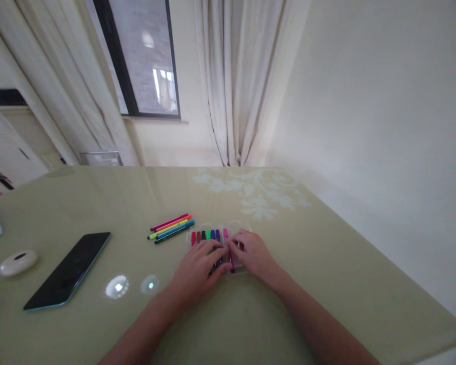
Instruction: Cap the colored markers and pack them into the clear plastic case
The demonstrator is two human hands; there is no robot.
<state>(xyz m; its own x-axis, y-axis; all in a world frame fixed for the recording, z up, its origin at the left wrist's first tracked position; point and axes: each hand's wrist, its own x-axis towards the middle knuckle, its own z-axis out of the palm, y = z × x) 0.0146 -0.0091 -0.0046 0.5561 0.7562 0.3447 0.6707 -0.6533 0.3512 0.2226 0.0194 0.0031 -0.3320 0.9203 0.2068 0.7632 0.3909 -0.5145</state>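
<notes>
While both hands are resting on the olive-green desk (327, 263), a clear plastic case of markers (213, 236) is lying directly under and just beyond the fingertips, near the middle of the desk. The left hand (198, 271) is lying palm down over the near half of the case, its fingers loosely curled across the marker barrels. The right hand (253, 253) is sitting at the case's right edge, its fingertips meeting the pink marker (228, 253) at the right end of the row; whether it is truly pinching that marker is too small to tell. Only the coloured caps are showing beyond the knuckles, while the barrels and the near edge of the case are being hidden by the hands. A loose bundle of markers (171, 228) is lying just left of the case, apart from both hands. Farther left, a dark phone (68, 271) is lying flat, well apart.
</notes>
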